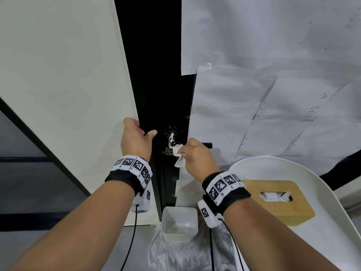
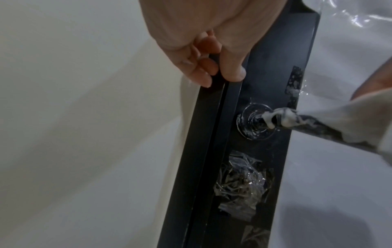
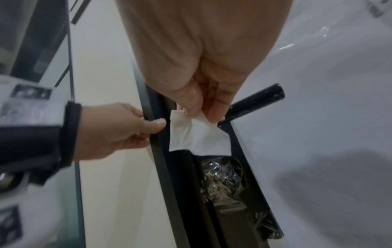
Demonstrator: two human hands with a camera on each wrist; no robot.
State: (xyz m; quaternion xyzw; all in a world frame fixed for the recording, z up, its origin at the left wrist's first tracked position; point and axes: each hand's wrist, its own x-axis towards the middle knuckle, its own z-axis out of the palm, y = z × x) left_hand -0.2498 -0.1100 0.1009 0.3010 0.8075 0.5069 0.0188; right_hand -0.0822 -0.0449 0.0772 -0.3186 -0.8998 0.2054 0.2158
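Wrists: each is wearing a black band [image 1: 119, 180] carrying white coded tiles [image 1: 134, 164].
Boxes [image 1: 143, 202]: white, are hanging beneath, trailing black cables [image 1: 130, 243].

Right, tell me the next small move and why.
Probably wipe the white tissue along the black lever door handle toward its round base: white smears coat it, the right hand pinches the tissue, and the left hand grips the black door edge.

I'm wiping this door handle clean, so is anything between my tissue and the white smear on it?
Nothing visible. The tissue, pinched by the right hand, already lies on the door handle beside the white smear. The left hand grips the door edge, clear of it.
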